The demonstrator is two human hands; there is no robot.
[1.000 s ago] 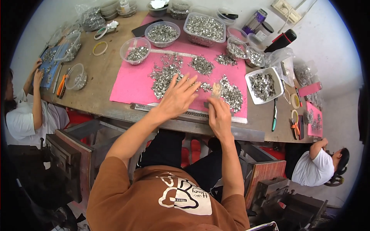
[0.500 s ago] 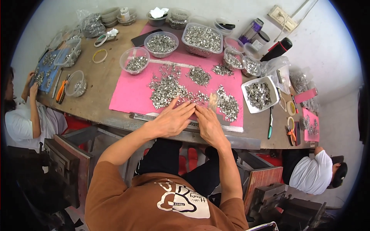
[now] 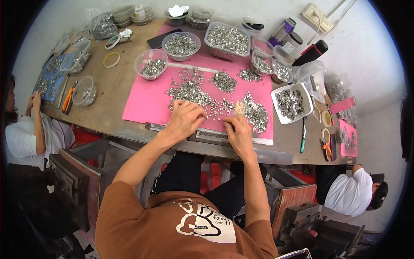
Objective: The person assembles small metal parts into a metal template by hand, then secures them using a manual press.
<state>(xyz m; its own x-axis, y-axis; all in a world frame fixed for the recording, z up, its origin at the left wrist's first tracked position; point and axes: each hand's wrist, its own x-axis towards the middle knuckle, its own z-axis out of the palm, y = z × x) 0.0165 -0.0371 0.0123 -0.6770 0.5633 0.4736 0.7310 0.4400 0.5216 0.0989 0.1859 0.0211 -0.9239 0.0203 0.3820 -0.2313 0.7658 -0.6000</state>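
My left hand [image 3: 184, 119] rests at the near edge of a large pile of small shiny metal pieces [image 3: 187, 91], its fingers bent down among them. Across a thin scatter of pieces [image 3: 219, 108], my right hand [image 3: 239, 133] has its fingertips drawn together. Whatever either hand pinches is too small or hidden to name. Between my wrists lies a long metal fixture [image 3: 211, 135] with a dark ridged row along it, at the table's front edge. Tan bristles [image 3: 239, 108] show just beyond my right hand. Another heap [image 3: 255, 113] lies right of it on the pink mat [image 3: 144, 101].
Clear tubs of metal pieces [image 3: 181, 45] line the back, with a white square dish [image 3: 279, 113] at right. A green-handled tool [image 3: 303, 138] and orange-handled pliers [image 3: 68, 103] lie on the table [image 3: 112, 93]. Co-workers sit at left [image 3: 30, 138] and right [image 3: 349, 194].
My hands have parted from their touching, flat-fingered position. The left moved left with fingers curling, the right slightly right with fingers curling, uncovering the ridged fixture.
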